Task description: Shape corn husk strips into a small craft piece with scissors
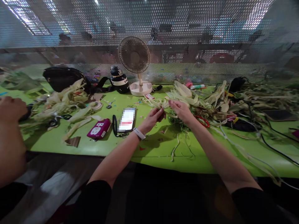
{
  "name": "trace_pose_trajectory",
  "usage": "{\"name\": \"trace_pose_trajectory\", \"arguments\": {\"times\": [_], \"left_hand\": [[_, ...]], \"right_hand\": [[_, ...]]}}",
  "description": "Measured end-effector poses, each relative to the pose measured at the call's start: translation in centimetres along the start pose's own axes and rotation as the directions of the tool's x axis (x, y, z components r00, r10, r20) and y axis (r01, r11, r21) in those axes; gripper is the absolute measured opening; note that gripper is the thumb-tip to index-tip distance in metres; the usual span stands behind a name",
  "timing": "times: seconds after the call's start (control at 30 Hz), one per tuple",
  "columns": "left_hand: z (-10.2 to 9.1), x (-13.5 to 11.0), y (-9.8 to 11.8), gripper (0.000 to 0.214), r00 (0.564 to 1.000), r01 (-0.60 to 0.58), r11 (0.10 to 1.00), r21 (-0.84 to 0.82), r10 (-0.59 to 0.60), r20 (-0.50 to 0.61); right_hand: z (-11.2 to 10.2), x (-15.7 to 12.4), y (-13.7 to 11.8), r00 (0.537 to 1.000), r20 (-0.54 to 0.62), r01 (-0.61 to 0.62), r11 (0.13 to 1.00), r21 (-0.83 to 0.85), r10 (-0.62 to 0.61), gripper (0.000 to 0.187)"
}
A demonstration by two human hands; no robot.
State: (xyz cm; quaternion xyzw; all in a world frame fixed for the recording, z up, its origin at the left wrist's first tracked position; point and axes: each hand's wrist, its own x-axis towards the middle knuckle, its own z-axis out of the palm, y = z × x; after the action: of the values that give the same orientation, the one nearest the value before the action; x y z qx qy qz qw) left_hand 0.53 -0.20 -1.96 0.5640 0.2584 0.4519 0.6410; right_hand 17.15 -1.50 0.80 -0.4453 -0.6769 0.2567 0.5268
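Pale corn husk strips [165, 103] are gathered between my two hands above the green table. My left hand [154, 117], with a light watch band on its wrist, is closed around the lower end of the husks. Close beside it, my right hand [181, 110] pinches the husk strips with thumb and fingers. Behind and right of my hands lie broad pale husks [183, 90]. Thin green and whitish strands [178, 140] hang or lie below my right hand. Fingertips on both hands are partly hidden by the husks.
A phone [127, 119] and a magenta pouch [99, 129] lie left of my hands. Behind stand a fan [140, 88], a black bottle [120, 82] and a black bag [65, 77]. Scissors [56, 119] lie farther left, near another person's arm [10, 140]. Husks and cables [268, 140] spread rightward.
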Motion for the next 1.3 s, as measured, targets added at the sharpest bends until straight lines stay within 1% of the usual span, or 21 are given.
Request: {"name": "trace_pose_trajectory", "arguments": {"times": [0.07,0.13,0.17,0.2,0.3,0.37,0.43,0.5,0.53,0.57,0.6,0.67,0.73,0.83,0.87,0.93,1.0,1.03,1.1,1.2,1.3], "left_hand": [[0.0,0.0,0.0,0.041,1.0,-0.011,1.0,0.009,0.011,-0.002],[0.0,0.0,0.0,0.041,1.0,-0.001,1.0,0.018,0.001,0.013],[-0.1,0.0,-0.1,0.041,1.0,0.011,1.0,0.025,-0.011,0.027],[-0.1,0.0,-0.1,0.041,0.999,0.022,0.999,0.03,-0.023,0.04],[-0.2,0.1,0.0,0.042,0.998,0.027,0.999,0.025,-0.028,0.059],[-0.1,0.0,0.2,0.042,0.998,0.01,1.0,0.022,-0.011,0.054],[0.2,-0.1,0.4,0.039,0.999,0.004,0.999,0.041,-0.006,0.05],[0.4,-0.2,0.6,0.036,0.999,0.004,0.998,0.06,-0.007,0.043],[0.4,-0.2,0.7,0.035,0.999,0.004,0.998,0.062,-0.006,0.038],[0.4,-0.2,0.6,0.035,0.999,0.002,0.998,0.06,-0.004,0.035],[0.4,-0.2,0.6,0.036,0.999,-0.003,0.999,0.053,0.001,0.032],[0.1,-0.1,0.4,0.042,0.999,-0.006,0.999,0.045,0.004,0.045],[-0.1,-0.1,0.1,0.047,0.997,0.011,0.999,0.046,-0.014,0.081],[-0.2,-0.2,0.0,0.046,0.992,0.044,0.998,0.046,-0.049,0.117],[-0.1,-0.2,0.0,0.046,0.993,0.045,0.998,0.034,-0.049,0.105],[0.1,-0.1,0.0,0.046,0.999,0.032,0.999,0.006,-0.032,0.041],[0.2,0.0,0.0,0.049,0.999,0.032,0.999,0.003,-0.032,-0.024],[0.3,0.1,0.1,0.05,0.999,0.038,0.999,0.01,-0.038,-0.039],[0.4,0.4,0.0,0.049,0.998,0.047,0.999,0.008,-0.047,-0.039],[0.3,0.5,-0.2,0.044,0.999,0.031,0.997,-0.068,-0.034,-0.039],[0.2,0.4,-0.4,0.04,0.998,0.022,0.987,-0.159,-0.032,-0.058]], "right_hand": [[0.4,0.0,-0.2,0.998,0.058,-0.021,0.994,0.104,0.015,0.056],[0.8,-0.1,-0.1,0.998,0.043,-0.043,0.982,0.182,0.035,0.054],[0.8,-0.1,0.0,0.999,0.024,-0.044,0.981,0.19,0.04,0.052],[0.8,-0.1,0.1,0.999,0.003,-0.036,0.984,0.173,0.036,0.05],[0.4,0.0,0.6,0.996,-0.087,0.033,0.999,0.033,-0.03,0.041],[0.2,0.0,0.6,0.992,-0.118,0.045,0.999,0.006,-0.044,0.039],[0.2,-0.1,0.5,0.997,-0.071,-0.009,0.995,0.095,0.015,0.041],[0.3,-0.1,0.3,0.994,0.029,-0.111,0.971,0.212,0.107,0.045],[0.4,-0.1,0.3,0.988,0.06,-0.153,0.955,0.254,0.142,0.046],[0.5,-0.1,0.3,0.984,0.063,-0.175,0.943,0.283,0.164,0.047],[0.6,-0.1,0.4,0.984,0.037,-0.176,0.937,0.302,0.173,0.046],[0.6,0.1,0.6,0.984,-0.058,-0.142,0.939,0.312,0.168,0.044],[0.4,0.3,0.9,0.979,-0.129,-0.112,0.946,0.305,0.157,0.042],[-0.1,0.6,1.1,0.979,-0.146,-0.096,0.95,0.298,0.145,0.04],[-0.2,0.7,1.2,0.981,-0.139,-0.088,0.952,0.294,0.133,0.04],[-0.4,0.6,1.1,0.989,-0.111,-0.068,0.96,0.273,0.102,0.038],[-0.3,0.4,0.9,0.994,-0.083,-0.046,0.972,0.232,0.067,0.036],[-0.2,0.3,0.8,0.995,-0.086,-0.029,0.979,0.201,0.047,0.034],[-0.2,0.2,0.6,0.992,-0.13,0.013,0.992,0.126,0.003,0.028],[-0.4,0.1,0.4,0.978,-0.199,0.065,0.997,0.036,-0.056,0.018],[-0.6,0.0,0.3,0.975,-0.198,0.102,0.995,0.007,-0.099,0.013]]}}
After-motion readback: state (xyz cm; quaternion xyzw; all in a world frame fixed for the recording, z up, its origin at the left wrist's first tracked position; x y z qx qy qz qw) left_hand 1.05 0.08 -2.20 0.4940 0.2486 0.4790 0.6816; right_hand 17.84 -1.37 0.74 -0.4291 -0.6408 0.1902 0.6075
